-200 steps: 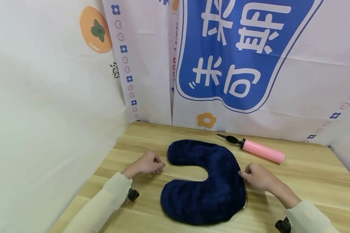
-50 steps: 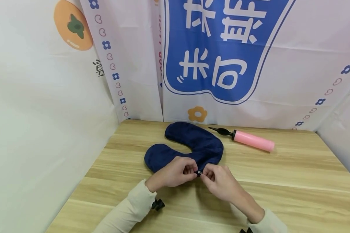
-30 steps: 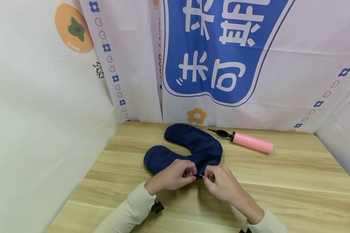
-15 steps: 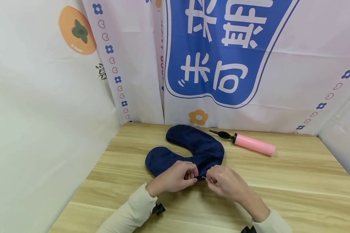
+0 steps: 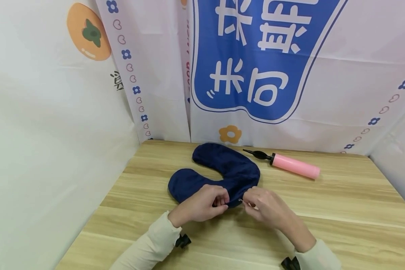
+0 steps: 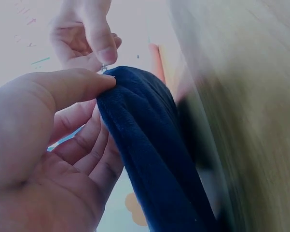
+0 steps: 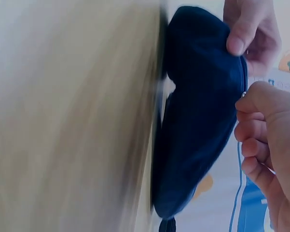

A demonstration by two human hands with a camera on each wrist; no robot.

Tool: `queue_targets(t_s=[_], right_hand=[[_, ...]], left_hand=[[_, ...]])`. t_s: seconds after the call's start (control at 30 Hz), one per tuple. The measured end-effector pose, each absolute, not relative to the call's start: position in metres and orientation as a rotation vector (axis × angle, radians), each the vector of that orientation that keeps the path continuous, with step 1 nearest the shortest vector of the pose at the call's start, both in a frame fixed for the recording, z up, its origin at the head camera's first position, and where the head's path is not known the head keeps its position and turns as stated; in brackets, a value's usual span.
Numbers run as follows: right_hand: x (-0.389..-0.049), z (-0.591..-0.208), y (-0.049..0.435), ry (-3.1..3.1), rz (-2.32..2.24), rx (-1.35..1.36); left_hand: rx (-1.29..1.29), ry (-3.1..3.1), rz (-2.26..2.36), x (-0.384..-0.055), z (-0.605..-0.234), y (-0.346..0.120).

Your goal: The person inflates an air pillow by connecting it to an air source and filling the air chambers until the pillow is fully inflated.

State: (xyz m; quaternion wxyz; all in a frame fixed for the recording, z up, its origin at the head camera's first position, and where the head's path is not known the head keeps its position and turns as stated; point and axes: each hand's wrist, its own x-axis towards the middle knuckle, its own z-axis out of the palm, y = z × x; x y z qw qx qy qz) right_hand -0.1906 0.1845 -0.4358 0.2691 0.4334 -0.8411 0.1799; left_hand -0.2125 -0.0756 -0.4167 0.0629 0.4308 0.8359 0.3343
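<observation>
A dark navy U-shaped neck pillow (image 5: 234,167) rests on the wooden table, its opening toward the left. The left hand (image 5: 204,202) pinches its near edge between thumb and fingers; in the left wrist view the raised seam of the pillow (image 6: 140,121) rises into that grip. Just to the right, the right hand (image 5: 268,208) pinches a small silvery zipper pull (image 5: 240,200) on the same edge. The right wrist view has the thumb and index finger of the right hand (image 7: 275,121) at the pull, a short way along the seam from the left fingers.
A pink hand pump (image 5: 295,165) with a black nozzle lies behind the pillow to the right. Printed cloth (image 5: 155,75) hangs along the back of the table (image 5: 324,202), and a pale sheet (image 5: 54,131) borders it at the left.
Since the oldest frame the pillow has turned and shifted away, and both hands have gripped its near edge. Lately the right hand has drawn the zipper pull rightward, away from the steady left hand.
</observation>
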Motion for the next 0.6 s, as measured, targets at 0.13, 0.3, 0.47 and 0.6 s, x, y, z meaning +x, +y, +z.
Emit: queue_targets(t_s=[0.13,0.3,0.47,0.6], right_hand=[[-0.193,-0.435,0.197,-2.355,0.507,1.114],[-0.198,-0.439,0.208,-2.424,0.607,1.092],[-0.201,-0.437,0.205,-2.392,0.655,1.19],[-0.201,-0.432,0.199,-2.379,0.659,1.214]], left_hand=[[1.305,2.533,0.991,-0.21,-0.415,-0.082],[1.285,2.549,0.921,-0.202,-0.412,-0.102],[1.272,2.609,0.851,-0.195,-0.405,-0.109],[1.302,2.711,0.771,-0.191,-0.4,-0.088]])
